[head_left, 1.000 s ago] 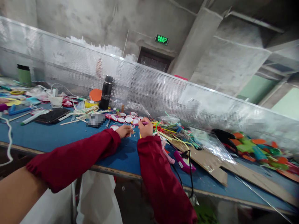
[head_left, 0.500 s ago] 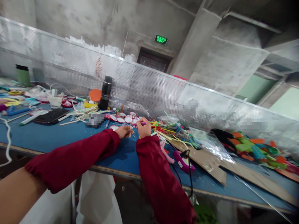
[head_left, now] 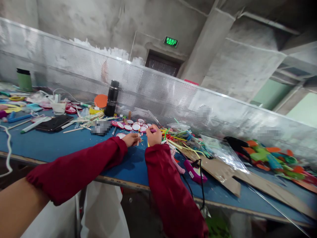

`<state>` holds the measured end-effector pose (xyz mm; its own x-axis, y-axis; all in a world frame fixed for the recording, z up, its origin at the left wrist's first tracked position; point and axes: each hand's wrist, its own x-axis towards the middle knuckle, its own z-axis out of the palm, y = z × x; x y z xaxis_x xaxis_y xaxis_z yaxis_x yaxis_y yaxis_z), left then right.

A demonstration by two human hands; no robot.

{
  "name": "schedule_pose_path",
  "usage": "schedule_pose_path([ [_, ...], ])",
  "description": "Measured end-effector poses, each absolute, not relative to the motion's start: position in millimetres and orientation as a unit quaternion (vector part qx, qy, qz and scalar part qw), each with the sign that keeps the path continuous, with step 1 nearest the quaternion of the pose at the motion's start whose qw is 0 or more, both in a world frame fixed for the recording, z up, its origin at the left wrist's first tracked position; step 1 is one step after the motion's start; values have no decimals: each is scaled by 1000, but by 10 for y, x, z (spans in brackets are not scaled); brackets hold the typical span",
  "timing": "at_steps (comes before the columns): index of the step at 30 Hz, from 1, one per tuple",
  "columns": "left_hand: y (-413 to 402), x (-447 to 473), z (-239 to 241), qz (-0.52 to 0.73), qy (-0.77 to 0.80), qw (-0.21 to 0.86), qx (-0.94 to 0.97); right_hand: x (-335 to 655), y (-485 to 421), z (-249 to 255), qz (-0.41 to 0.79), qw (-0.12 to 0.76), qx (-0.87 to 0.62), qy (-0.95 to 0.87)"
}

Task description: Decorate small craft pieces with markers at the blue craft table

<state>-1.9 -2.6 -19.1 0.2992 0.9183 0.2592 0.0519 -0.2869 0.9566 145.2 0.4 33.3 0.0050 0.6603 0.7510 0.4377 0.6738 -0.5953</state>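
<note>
My left hand (head_left: 132, 140) pinches a thin pale stick (head_left: 138, 142) over the blue table, its fingers pressed together. In my right hand (head_left: 155, 135) is a slim purple pen (head_left: 153, 131), pointing left toward the stick. The pen's tip lies close to my left fingertips; whether it touches the stick is too small to tell. Just beyond both hands lie several white round discs with red rims (head_left: 136, 127). Right of my right hand is a pile of coloured strips (head_left: 183, 140).
A black bottle (head_left: 112, 99) stands before the perforated metal screen (head_left: 153, 89). To the left are a dark phone (head_left: 53, 123) and a white cup (head_left: 58, 108). A purple device (head_left: 195, 172) with a black cable and long cardboard pieces (head_left: 218, 170) lie to the right.
My right hand with the pen has shifted slightly right, drawing the pen a little away from my left fingertips. My left hand stays almost where it was.
</note>
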Motion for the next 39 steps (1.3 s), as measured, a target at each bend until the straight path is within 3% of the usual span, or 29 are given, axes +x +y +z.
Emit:
schedule_pose_path([
  [34,-68,-12,-140,450,389,462,657,1459,1,339,81,574,-393,-713],
  [39,-72,-4,-133,448,387,464,659,1469,43,346,119,631,-365,-675],
])
